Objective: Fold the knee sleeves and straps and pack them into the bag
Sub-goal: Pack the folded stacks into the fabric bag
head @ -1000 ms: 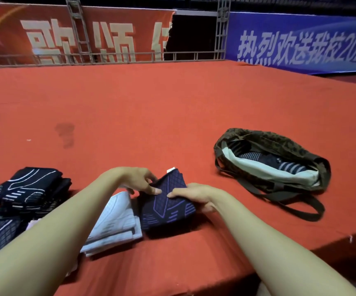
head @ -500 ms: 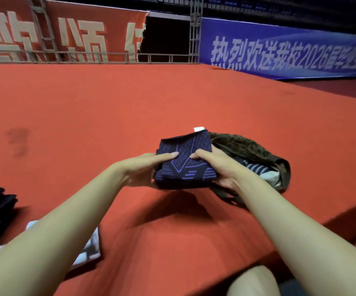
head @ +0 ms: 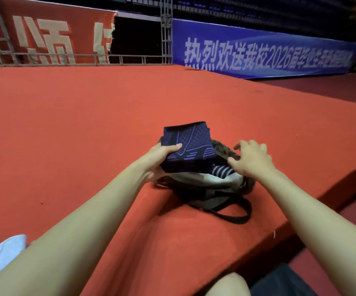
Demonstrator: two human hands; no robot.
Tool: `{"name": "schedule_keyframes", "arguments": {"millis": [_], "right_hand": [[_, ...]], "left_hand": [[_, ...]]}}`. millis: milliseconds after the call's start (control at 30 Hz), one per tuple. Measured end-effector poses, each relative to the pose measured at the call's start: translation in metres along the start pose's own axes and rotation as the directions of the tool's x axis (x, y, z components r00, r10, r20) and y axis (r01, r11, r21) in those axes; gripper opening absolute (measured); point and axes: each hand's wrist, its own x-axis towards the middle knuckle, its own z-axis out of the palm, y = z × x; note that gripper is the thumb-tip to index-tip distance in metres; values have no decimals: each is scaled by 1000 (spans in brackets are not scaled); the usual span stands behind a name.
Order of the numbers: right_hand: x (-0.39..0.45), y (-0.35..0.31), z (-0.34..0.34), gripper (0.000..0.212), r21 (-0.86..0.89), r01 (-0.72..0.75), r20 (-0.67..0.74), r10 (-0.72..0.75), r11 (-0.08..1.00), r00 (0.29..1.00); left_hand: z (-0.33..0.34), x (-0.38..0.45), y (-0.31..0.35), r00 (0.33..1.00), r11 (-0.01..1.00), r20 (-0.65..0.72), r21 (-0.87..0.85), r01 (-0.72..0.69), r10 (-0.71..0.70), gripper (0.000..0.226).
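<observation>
The left hand (head: 160,159) holds a folded knee sleeve (head: 188,144) just above the open mouth of the bag (head: 226,182), its grip narrow, thumb laid over the top face and fingers tucked beneath. The sleeve is dark navy with purple lines and sits as a compact, roughly square packet. The right hand (head: 251,159) rests on the far rim of the bag with fingers spread and loosely bent; it seems to be steadying or parting the opening, though whether it pinches the fabric is not clear. Inside the bag a striped dark item (head: 223,170) and a pale lining already show. The bag lies slumped on the red carpeted platform (head: 108,114), its strap (head: 234,214) looped toward the near edge. The sleeve looks light, soft and stretchy, so it will likely spring open if released carelessly; holding it across the folded layers near one edge, as now, should keep the fold together. The limp bag probably needs its rim held open for the packet to slide in flat.
</observation>
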Motion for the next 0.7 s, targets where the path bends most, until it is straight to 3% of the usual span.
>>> {"name": "schedule_keyframes", "arguments": {"millis": [67,133,233,333,500,700], "right_hand": [[-5,16,5,66,-119,-90,135,106,989,985],[-4,29,13,59,-121,-126,162,145,985,976],[5,40,17,36,-14,-171,65,172,985,983],[15,44,13,35,224,-198,2,203,954,979],[27,43,11,38,535,-258,85,252,805,964],[56,75,48,56,706,-239,127,212,666,969]], "left_hand": [[9,10,-6,1000,998,-11,-64,12,-13,21],[18,21,-12,999,990,-18,-135,42,-45,22],[33,33,-17,996,976,-35,-206,74,-83,28],[46,44,-18,995,958,-14,-270,96,-104,23],[70,61,-27,992,986,49,-116,118,-113,41],[77,73,-32,966,981,178,-17,196,-190,46]]}}
